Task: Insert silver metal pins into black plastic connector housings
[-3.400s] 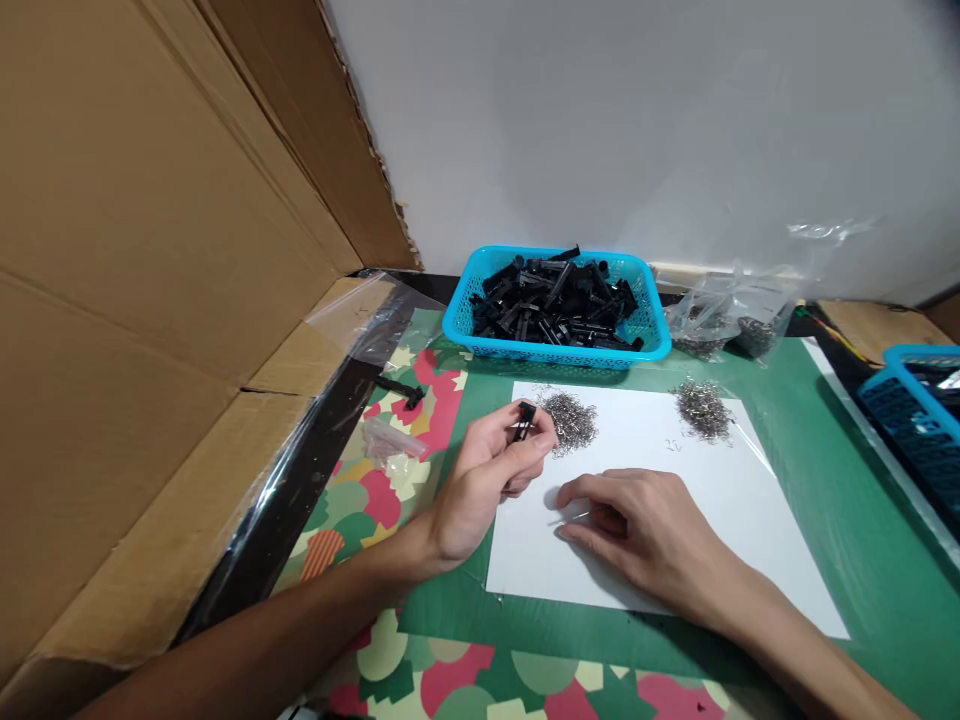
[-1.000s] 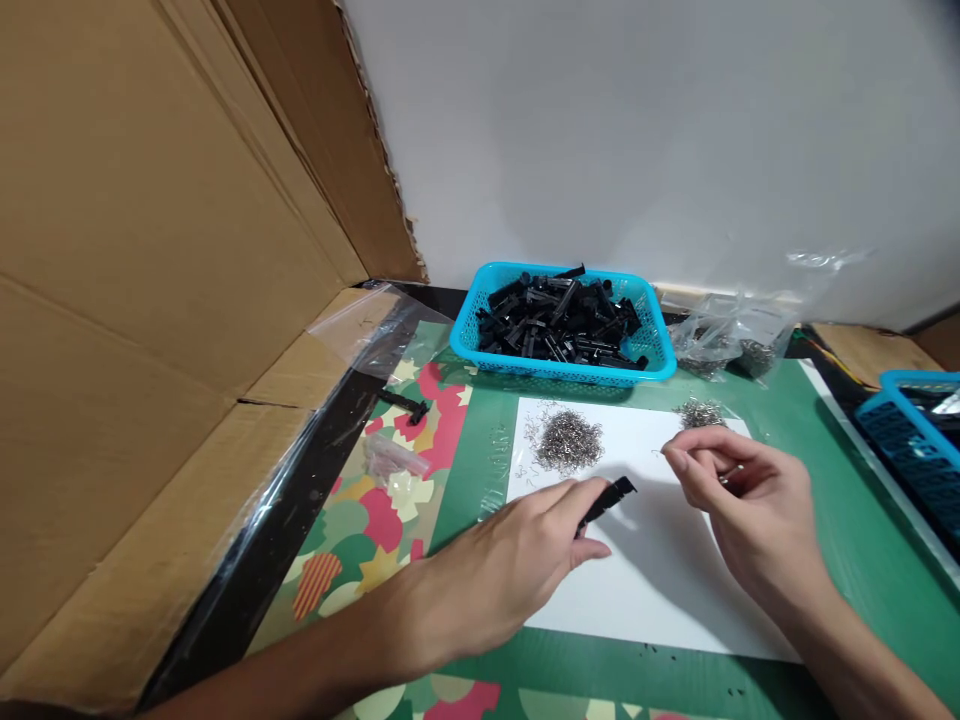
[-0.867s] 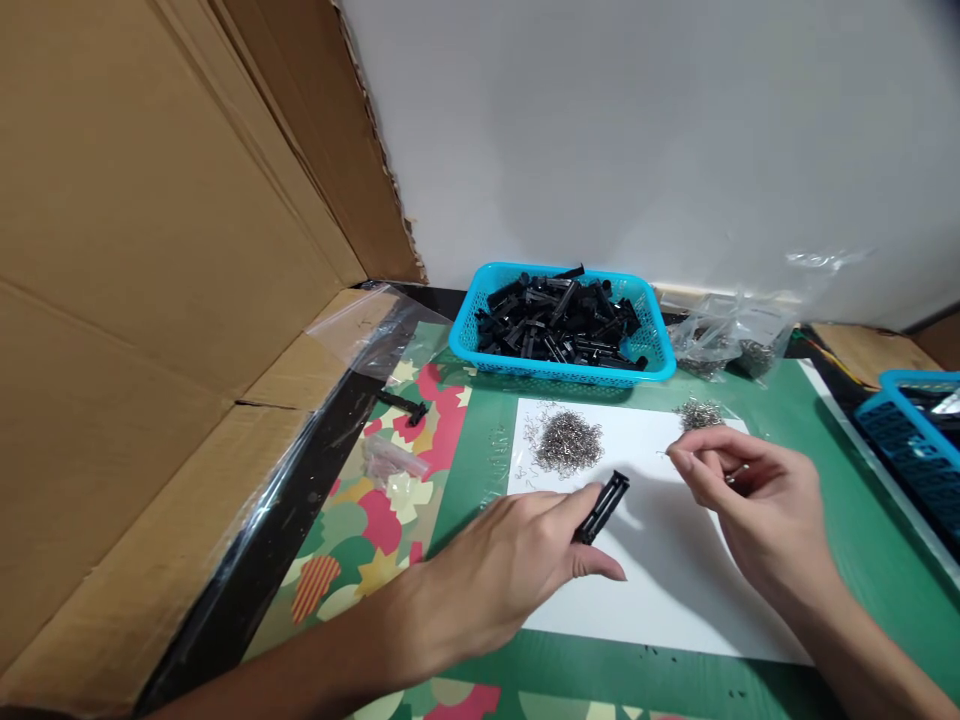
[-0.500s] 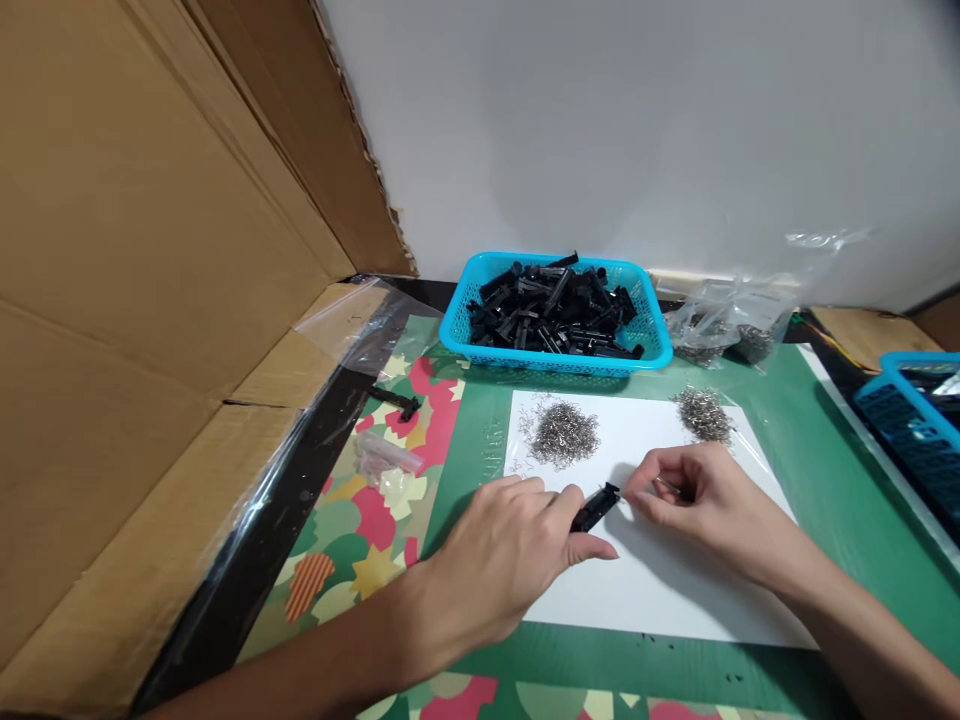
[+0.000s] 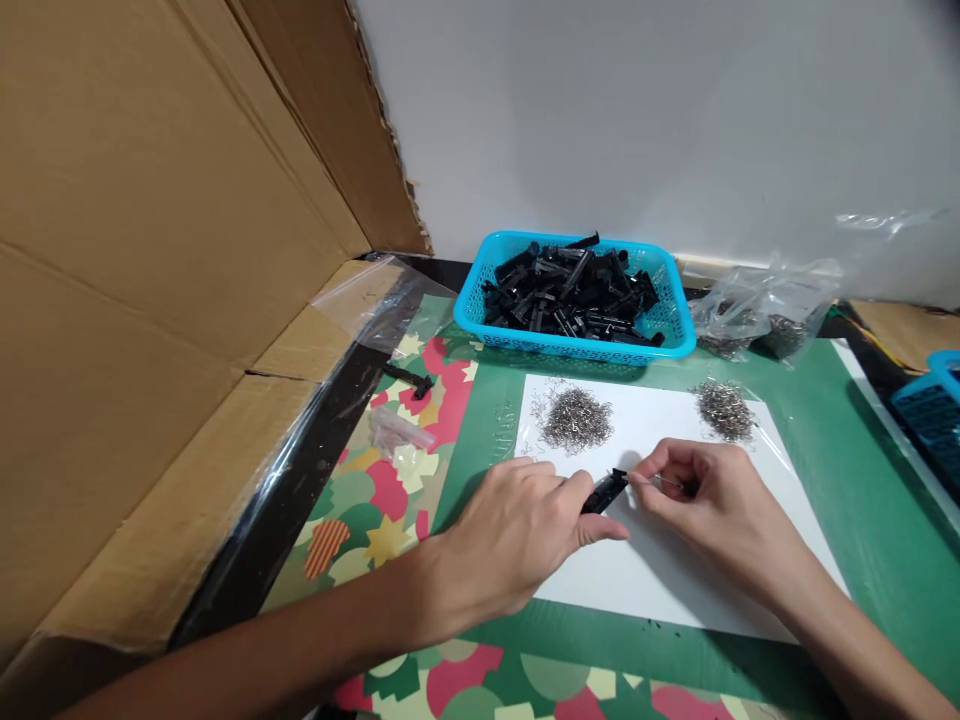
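Right hand has neared the black piece; basket holds black parts.

Mod. light, soft shadows on paper, top-R dim.

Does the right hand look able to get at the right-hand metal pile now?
Probably yes: the right-hand metal pile lies just beyond the right hand, with nothing visible between them. That hand seems to hold a thin metal piece near the black part, though, so it may need freeing first.
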Tool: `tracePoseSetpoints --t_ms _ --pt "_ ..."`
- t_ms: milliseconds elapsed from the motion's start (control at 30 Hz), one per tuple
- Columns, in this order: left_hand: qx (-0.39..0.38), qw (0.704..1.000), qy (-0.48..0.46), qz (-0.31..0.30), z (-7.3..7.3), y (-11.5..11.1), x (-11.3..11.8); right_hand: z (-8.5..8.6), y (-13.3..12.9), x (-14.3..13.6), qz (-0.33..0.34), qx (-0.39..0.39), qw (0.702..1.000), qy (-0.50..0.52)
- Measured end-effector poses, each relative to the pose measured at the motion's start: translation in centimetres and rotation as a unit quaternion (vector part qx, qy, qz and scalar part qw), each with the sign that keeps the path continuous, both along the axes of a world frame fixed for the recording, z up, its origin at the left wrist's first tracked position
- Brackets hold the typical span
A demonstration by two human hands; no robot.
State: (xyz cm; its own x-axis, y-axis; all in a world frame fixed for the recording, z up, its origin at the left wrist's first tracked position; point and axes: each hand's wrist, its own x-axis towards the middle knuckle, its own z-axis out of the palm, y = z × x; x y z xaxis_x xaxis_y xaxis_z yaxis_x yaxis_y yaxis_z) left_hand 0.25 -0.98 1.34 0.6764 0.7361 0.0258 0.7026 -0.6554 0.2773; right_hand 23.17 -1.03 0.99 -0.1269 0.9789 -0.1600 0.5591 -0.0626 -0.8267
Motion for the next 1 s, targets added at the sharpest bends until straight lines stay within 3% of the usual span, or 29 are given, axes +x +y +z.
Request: tracePoseSetpoints --t_ms 167,433,633,767,867,1000 --pt "0.001 1.000 0.010 -0.011 -0.3 -0.1 0.0 -0.7 -0.4 -0.3 -0.010 0.038 0.999 -0.029" --pt "-0.017 1.000 -0.001 -0.003 0.0 -0.1 0.0 -0.3 -0.7 -0.8 -0.009 0.046 0.998 -0.050" --pt "-0.007 1.000 0.000 -0.011 0.1 0.2 -0.1 0.4 -0.4 0.2 0.045 0.055 0.996 -0.057" --pt "-0.001 1.000 -0.004 -0.025 -0.1 0.2 -0.1 0.4 -0.7 1.5 0.084 0.158 0.981 -0.076" --pt "0.000 0.999 -0.005 -0.036 -0.3 0.1 -0.1 0.0 -1.2 2.0 0.098 0.242 0.965 -0.031" --pt "0.010 0.999 -0.027 -0.045 -0.4 0.1 -0.2 0.2 -1.0 2.1 0.050 0.236 0.970 -0.023"
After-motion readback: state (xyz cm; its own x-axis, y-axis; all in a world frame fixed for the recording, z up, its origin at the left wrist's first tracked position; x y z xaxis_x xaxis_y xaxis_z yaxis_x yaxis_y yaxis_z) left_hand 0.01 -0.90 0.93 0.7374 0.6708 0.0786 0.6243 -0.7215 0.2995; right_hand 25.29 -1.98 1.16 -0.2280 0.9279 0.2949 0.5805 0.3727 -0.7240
